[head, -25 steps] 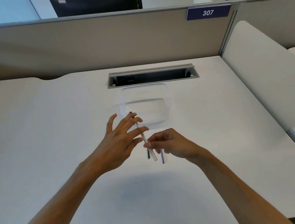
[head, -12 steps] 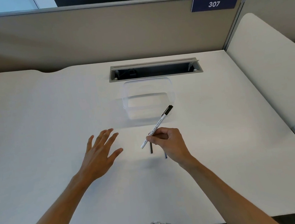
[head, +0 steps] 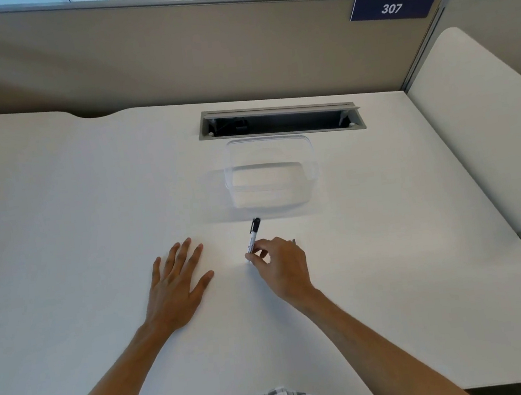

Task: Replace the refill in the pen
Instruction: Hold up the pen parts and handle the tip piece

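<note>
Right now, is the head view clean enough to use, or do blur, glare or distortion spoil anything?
Head view: light is soft and even, with only faint shadows under the left hand and right hand; the pen is slightly motion-soft; the clear container nearly vanishes against the white desk; wide-angle bending shows along the partition.

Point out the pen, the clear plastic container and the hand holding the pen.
pen (head: 253, 236): head view, on the white barrel just below the black cap.
clear plastic container (head: 311, 171): head view, on its right wall.
right hand (head: 282, 268): head view, on the back of the hand.
</note>
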A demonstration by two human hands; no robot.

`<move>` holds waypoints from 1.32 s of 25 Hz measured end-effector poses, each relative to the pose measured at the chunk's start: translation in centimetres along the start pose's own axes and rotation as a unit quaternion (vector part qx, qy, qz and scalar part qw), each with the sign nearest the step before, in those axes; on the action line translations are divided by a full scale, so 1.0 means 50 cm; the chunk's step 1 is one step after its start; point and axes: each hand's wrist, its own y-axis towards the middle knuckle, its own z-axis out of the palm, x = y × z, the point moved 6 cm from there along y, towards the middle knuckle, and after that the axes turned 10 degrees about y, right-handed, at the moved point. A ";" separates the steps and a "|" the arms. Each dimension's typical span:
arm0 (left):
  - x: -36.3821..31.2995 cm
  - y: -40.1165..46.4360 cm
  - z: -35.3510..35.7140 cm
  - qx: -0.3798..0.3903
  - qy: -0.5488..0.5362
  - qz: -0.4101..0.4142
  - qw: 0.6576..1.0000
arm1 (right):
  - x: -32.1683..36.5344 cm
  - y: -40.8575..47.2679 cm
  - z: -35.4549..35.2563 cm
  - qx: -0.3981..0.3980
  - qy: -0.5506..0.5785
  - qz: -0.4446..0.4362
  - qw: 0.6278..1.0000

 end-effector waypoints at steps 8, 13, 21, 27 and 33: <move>0.001 0.001 0.001 -0.019 0.002 -0.003 1.000 | 0.043 0.003 -0.033 -0.083 -0.015 -0.081 0.993; 0.001 0.000 0.003 -0.025 -0.002 -0.006 1.000 | 0.053 -0.013 -0.040 -0.125 -0.030 -0.115 0.985; 0.001 0.002 0.007 -0.029 -0.005 -0.005 1.000 | 0.059 -0.016 -0.036 -0.124 -0.040 -0.117 0.984; 0.002 -0.001 0.004 -0.035 -0.010 -0.002 0.999 | 0.016 -0.019 0.004 -0.027 -0.046 -0.061 0.997; 0.002 0.002 0.008 -0.029 -0.009 -0.005 1.000 | 0.060 -0.015 -0.045 -0.127 -0.026 -0.106 0.986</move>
